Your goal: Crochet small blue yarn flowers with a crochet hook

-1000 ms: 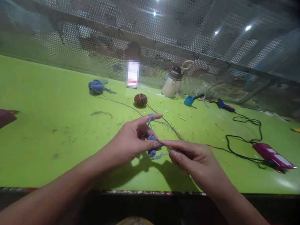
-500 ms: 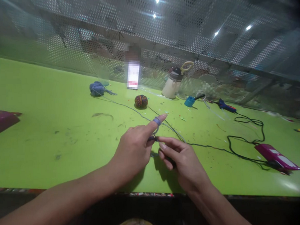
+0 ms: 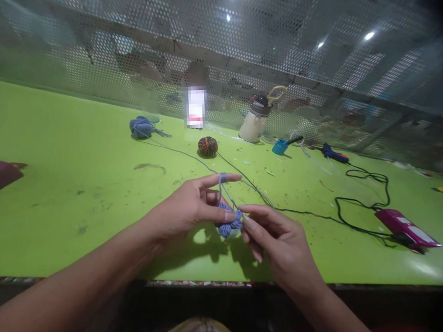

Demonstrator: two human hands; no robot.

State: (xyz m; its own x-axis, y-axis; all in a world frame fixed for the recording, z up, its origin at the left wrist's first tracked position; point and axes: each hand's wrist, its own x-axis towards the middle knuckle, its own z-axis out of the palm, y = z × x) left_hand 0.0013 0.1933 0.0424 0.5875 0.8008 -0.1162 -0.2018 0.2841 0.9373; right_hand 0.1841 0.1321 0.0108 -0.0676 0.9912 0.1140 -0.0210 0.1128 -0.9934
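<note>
A small blue crochet piece [image 3: 225, 229] with puffy petals is pinched between the thumb and fingers of my left hand [image 3: 190, 201]. Blue yarn [image 3: 220, 189] wraps round that hand's outstretched index finger and runs down to the piece. My right hand [image 3: 279, 237] pinches a thin crochet hook [image 3: 235, 205] at the piece's right edge; most of the hook is hidden by the fingers. Farther back lies the blue yarn ball [image 3: 141, 127], whose strand leads toward my hands. A dark multicoloured yarn ball [image 3: 208, 146] sits to the right of it.
On the green table [image 3: 80, 211] stand a cream bottle [image 3: 254, 125] and a small blue pot [image 3: 280, 147]. A glue gun [image 3: 334, 153] lies at the right, near a magenta packet [image 3: 408, 229] and a black cord [image 3: 360, 233]. A blurred bright screen [image 3: 196, 108] stands by the perforated panel [image 3: 216, 53].
My left hand has turned so its thumb and the blue crochet piece now face me. Its index finger has levelled to the right. My right hand stays close beside it.
</note>
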